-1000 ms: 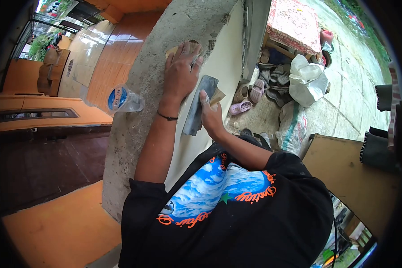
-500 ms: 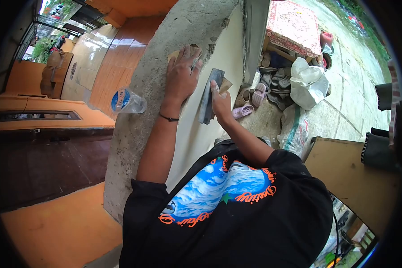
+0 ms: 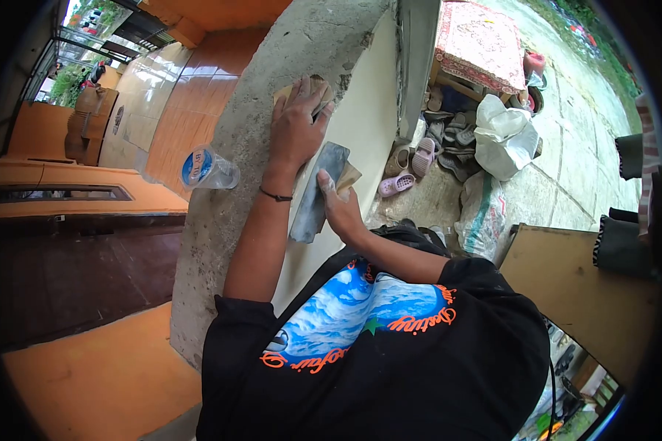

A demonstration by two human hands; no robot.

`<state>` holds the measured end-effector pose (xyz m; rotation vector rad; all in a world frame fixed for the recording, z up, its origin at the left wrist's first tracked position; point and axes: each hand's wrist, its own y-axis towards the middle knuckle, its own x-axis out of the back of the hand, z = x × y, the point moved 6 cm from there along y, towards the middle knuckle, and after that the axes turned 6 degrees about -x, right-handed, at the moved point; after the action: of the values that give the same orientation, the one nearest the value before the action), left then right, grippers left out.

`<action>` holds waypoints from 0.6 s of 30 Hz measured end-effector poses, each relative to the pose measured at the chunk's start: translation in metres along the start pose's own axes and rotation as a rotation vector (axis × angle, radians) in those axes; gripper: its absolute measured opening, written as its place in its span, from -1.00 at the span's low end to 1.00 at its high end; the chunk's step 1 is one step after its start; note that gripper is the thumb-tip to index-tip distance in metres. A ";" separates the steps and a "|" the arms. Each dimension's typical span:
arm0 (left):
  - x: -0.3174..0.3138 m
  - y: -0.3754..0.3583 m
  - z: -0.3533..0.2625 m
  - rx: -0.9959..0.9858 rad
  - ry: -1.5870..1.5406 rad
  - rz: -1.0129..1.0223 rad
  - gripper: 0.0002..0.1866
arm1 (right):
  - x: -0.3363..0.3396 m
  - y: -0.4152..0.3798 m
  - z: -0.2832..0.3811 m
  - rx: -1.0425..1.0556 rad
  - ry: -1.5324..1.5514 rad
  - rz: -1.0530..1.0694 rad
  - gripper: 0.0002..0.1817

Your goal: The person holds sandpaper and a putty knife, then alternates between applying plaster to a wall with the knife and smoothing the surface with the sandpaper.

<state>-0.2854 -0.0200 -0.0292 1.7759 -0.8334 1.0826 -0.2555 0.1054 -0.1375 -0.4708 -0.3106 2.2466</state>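
My left hand (image 3: 296,131) presses down on top of the rough concrete ledge (image 3: 221,242), its fingers over a piece of sandpaper (image 3: 322,90) whose tan edges stick out on both sides. Lower and to the right, my right hand (image 3: 342,207) grips a long grey sanding block (image 3: 321,192), thumb on top. A tan paper flap (image 3: 351,177) shows beside the fingers. The block lies against the smooth cream wall face (image 3: 353,110) below the ledge's edge; its underside is hidden.
A clear plastic cup (image 3: 217,170) lies on the ledge left of my forearm. Several shoes and clogs (image 3: 424,156), a white plastic bag (image 3: 506,136) and a sack (image 3: 482,213) are on the ground at right. A cloth-covered table (image 3: 482,44) stands behind.
My right hand has drawn the sanding block down the wall face, toward my body and to the left. My left hand has stayed nearly in place.
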 end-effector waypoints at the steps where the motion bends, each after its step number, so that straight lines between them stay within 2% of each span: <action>1: 0.000 0.001 0.000 0.000 -0.007 -0.002 -0.54 | 0.003 0.008 -0.006 -0.007 0.020 0.021 -0.37; 2: 0.001 0.001 0.000 0.000 -0.013 0.000 -0.54 | 0.007 0.019 -0.006 -0.018 0.043 0.042 -0.39; 3: 0.001 0.001 0.002 0.002 -0.010 0.004 -0.54 | 0.010 0.032 -0.001 0.072 0.140 0.022 -0.43; 6: -0.001 -0.002 -0.001 -0.012 -0.014 0.008 -0.53 | 0.025 0.070 -0.013 -0.135 0.121 -0.093 -0.40; 8: 0.000 0.001 0.000 -0.002 -0.013 0.000 -0.53 | 0.022 0.052 -0.001 -0.113 0.040 -0.060 -0.32; 10: 0.001 0.002 -0.001 -0.011 -0.008 0.002 -0.54 | 0.015 0.020 0.017 0.062 -0.046 -0.038 -0.32; 12: 0.002 0.003 0.000 -0.010 -0.004 -0.004 -0.54 | 0.017 0.030 0.013 0.038 -0.076 -0.044 -0.35; 14: 0.001 0.001 -0.001 -0.018 0.000 0.007 -0.54 | 0.033 0.059 0.002 -0.254 0.011 -0.116 -0.41; 16: 0.000 -0.003 -0.002 -0.007 -0.004 0.012 -0.54 | 0.034 0.071 -0.012 -0.265 0.119 -0.105 -0.49; 18: 0.003 0.005 -0.002 -0.012 0.000 -0.002 -0.54 | 0.026 0.062 0.011 0.249 0.046 -0.136 -0.54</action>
<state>-0.2888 -0.0208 -0.0244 1.7665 -0.8359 1.0744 -0.3170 0.0844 -0.1567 -0.3566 -0.0365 2.1029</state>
